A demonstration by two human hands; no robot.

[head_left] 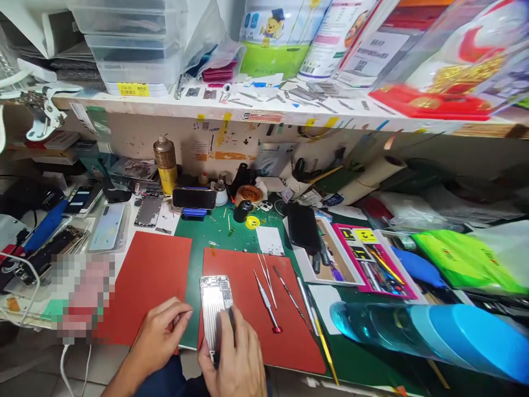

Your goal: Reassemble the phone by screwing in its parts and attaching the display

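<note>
Phone chassis (pixel 215 300), a bare metal rear housing, stands tilted at six o'clock in the head view, over the near part of a red silicone mat (pixel 295 344). The right hand (pixel 233 355) grips its lower end, with the thumb pressed on its face; the other fingers are hidden. The left hand (pixel 159 336) is empty, its fingers loosely curled just beside the chassis, apparently not touching it. Tweezers (pixel 268 281) and a red-tipped screwdriver (pixel 265 300) lie close by at twelve o'clock from the chassis. Held in one hand, the chassis could slip onto those metal points and get scratched. A teal water bottle (pixel 413 336) lies at four o'clock; if its contents leaked, they could wet the mat.
</note>
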